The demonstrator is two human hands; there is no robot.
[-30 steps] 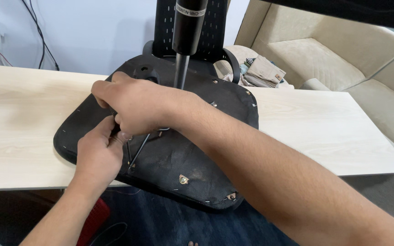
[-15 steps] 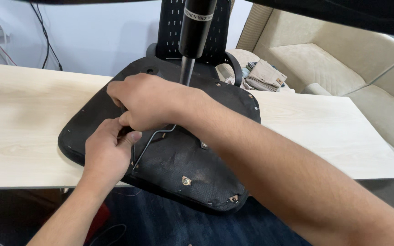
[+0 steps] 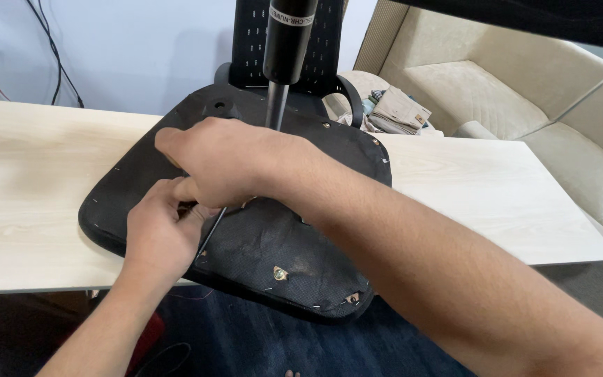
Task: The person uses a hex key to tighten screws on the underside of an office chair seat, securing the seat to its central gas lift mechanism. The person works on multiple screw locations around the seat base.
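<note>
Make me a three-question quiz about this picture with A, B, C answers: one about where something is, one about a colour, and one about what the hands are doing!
1. Where does the chair seat lie?
A. on the wooden table
B. on the sofa
C. on the floor

2. What colour is the seat's underside?
A. white
B. black
C. red

3. What are the hands doing?
A. both resting in the lap
B. left hand and right hand together on the seat, around a thin metal tool
C. waving

Answers: 1 A, the seat rests upside down on the tabletop. 2 B, its cover is black. 3 B, both hands meet on the seat.
</note>
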